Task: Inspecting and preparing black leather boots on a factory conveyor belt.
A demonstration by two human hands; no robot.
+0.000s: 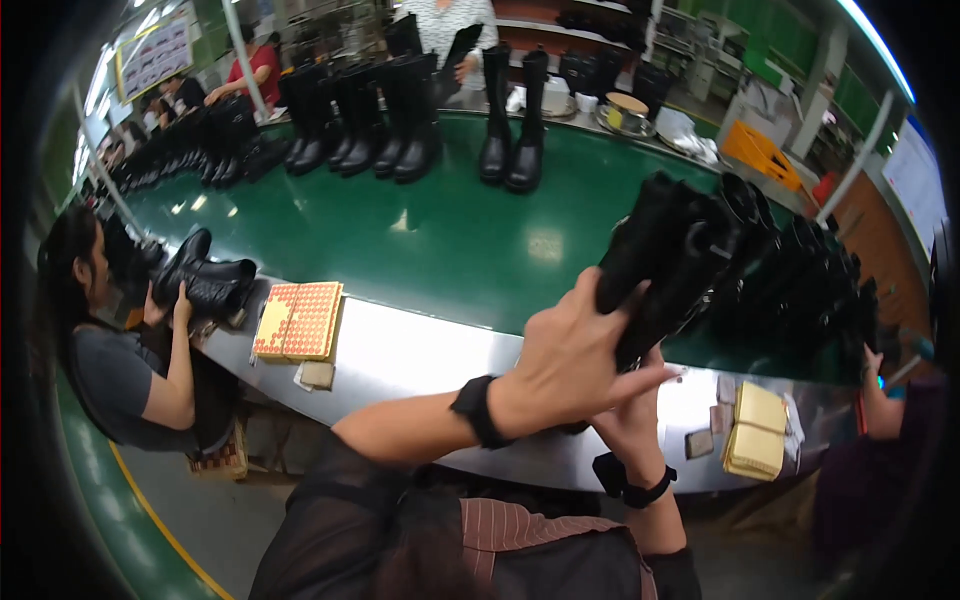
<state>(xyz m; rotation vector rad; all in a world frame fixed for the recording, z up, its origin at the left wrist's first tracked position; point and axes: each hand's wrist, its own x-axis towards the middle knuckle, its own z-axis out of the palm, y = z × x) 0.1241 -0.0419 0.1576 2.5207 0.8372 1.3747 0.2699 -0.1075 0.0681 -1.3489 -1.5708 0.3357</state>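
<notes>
My left hand (570,340) is wrapped round a tall black boot (655,265), raised over the near edge of the table right of centre. Lower down, my right hand (632,408) is at the boot's lower end, and its fingers are partly hidden behind the left hand and the boot. Another dark shape overlaps the held boot, so I cannot tell whether it is one boot or a pair. Close behind it, to the right, stand several black boots (800,270). A dark band circles each of my wrists.
The green table (420,240) has a metal front strip (430,350). A yellow sticker pad (298,320) lies left, a yellow pad (757,432) and small blocks (700,442) right. Boots (405,120) line the far side. A co-worker (130,350) at left holds a boot; another's hand shows far right.
</notes>
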